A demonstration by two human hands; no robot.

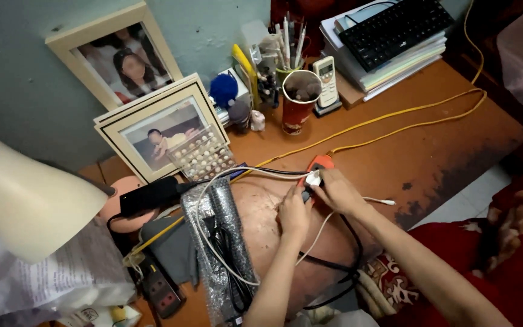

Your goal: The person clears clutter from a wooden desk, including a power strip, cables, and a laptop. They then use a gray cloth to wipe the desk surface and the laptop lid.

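Both hands on orange power strip (320, 163) at mid-desk. Right hand (336, 189) closed round white plug (313, 178), seated at or just above strip's socket face. Left hand (295, 212) curled just beside, fingers pinching black cable (343, 266) near its plug end; exact grip hidden. Plug likely light, rigid, smooth-sided: best held by body, not by thin white cord (213, 242), soft and limp. Strip light, liable to slide on worn wooden desk (431, 139) unless braced. Yellow lead (394, 115) trailing off toward keyboard (394, 27). Red cup (299, 100) well apart.
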